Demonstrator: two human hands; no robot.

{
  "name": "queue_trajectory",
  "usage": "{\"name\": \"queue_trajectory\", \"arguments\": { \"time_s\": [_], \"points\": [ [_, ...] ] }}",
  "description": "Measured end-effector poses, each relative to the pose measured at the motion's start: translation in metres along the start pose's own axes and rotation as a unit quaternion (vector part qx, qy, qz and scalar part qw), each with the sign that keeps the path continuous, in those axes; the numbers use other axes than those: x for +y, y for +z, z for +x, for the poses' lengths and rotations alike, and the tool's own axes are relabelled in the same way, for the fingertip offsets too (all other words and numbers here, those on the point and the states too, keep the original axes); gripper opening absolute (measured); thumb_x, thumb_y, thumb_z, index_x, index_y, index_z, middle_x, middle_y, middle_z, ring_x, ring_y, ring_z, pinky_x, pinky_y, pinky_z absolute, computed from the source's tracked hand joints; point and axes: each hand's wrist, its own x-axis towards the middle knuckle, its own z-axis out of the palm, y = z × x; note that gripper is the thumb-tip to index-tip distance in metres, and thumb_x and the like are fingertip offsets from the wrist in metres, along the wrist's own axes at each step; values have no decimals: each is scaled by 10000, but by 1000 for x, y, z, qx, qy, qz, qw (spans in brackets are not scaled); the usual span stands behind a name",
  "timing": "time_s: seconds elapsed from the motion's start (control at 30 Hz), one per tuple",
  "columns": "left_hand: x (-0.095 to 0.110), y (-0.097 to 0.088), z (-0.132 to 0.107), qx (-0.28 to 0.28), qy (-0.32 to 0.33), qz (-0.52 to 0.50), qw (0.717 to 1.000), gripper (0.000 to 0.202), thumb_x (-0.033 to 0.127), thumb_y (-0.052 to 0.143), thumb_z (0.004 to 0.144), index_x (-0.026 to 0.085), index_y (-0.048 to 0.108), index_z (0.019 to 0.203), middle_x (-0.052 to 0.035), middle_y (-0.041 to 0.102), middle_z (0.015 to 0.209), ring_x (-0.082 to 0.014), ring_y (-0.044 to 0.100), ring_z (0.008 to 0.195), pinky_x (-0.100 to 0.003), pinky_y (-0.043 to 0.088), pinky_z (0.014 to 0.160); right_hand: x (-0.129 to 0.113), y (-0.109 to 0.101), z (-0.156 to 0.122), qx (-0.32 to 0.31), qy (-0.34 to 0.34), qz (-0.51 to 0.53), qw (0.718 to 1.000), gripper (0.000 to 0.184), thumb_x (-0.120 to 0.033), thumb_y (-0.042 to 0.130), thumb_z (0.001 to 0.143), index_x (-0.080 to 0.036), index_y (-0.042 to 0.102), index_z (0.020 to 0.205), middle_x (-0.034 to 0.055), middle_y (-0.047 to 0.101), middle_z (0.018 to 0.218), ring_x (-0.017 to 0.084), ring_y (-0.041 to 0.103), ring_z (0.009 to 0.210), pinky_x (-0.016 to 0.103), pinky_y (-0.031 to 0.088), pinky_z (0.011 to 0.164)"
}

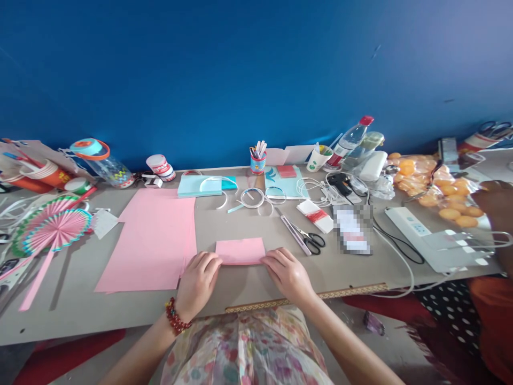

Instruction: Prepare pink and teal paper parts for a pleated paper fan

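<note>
Clearly, folded pink paper (240, 252): lies flat on the table (234, 222) straight in front of the person, its near edge running between the two hands, seemingly steadied at both ends so the layers stay level
Left hand (198, 282): at the near left corner of the folded pink paper, fingers bent and close together, their tips on that end
Right hand (289, 274): at the near right corner, fingers likewise drawn together, tips on the paper, probably matching the left so neither end slides
Thumbs: mostly out of sight behind the hands, so I cannot tell whether they pinch from below or simply press down
Pink sheets (150, 240): to the left of the folded pink paper, laid flat, perhaps to stay uncreased and within reach; how many lie stacked is hard to make out
Scissors (308, 236): right of the folded pink paper, handles turned towards the person, likely for easy pick-up
Phone-like slab (353, 230): farther right, its face lost in blocky pixels
Pleated fan (58, 227): far left of the folded pink paper, overlapping another green-edged one and partly covering it
Another person (491, 321): far right, cut off by the frame
</note>
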Motion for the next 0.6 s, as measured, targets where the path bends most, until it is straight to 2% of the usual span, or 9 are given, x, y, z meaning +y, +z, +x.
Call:
{"name": "queue_trajectory", "arguments": {
  "time_s": [0.1,0.23,0.3,0.37,0.43,0.5,0.6],
  "points": [
    [2,-4,1,0,4,-5,1000,187,135,431,975,185,607,1012,-79,644,1017,-218,588,944,-375,490,863,-3,-6,4,9,-16,25,1000,277,-118,424,970,-203,654,1100,87,701,1037,211,596,958,373,521,881],
    [8,-8,12,6,30,-27,999,202,167,451,979,189,628,1074,-83,653,1034,-241,566,1024,-418,462,945,-7,-14,12,19,-26,82,996,248,-144,428,980,-207,645,1081,79,720,960,207,624,878,367,525,806],
    [11,-14,21,-8,30,-71,997,212,201,456,995,210,647,1087,-68,662,1007,-229,574,998,-394,465,916,-7,-19,19,24,-9,124,992,227,-178,444,985,-212,659,1052,76,723,932,204,633,858,355,520,786],
    [12,-23,34,-40,-7,-153,987,214,257,464,1006,214,672,1032,-50,658,942,-197,592,903,-332,477,825,-7,-27,28,25,41,171,984,202,-230,481,980,-217,678,1024,65,720,907,196,642,845,330,516,765],
    [12,-35,48,-85,-71,-260,959,231,338,507,987,192,684,956,-36,643,877,-167,598,813,-275,475,739,-7,-36,38,12,118,235,965,185,-287,531,954,-219,692,1015,44,708,868,179,643,798,289,506,700],
    [11,-48,61,-141,-125,-351,917,259,399,561,946,179,692,904,-26,656,859,-159,604,799,-251,472,728,-6,-46,48,-9,181,314,932,201,-337,567,923,-210,695,1011,26,690,823,153,619,710,254,473,615],
    [10,-64,76,-185,-200,-436,857,276,434,616,887,174,703,922,-24,698,897,-167,624,854,-241,477,767,-7,-59,59,-17,223,407,886,238,-398,627,868,-191,695,962,23,676,807,137,589,669,246,449,583]
  ]
}}
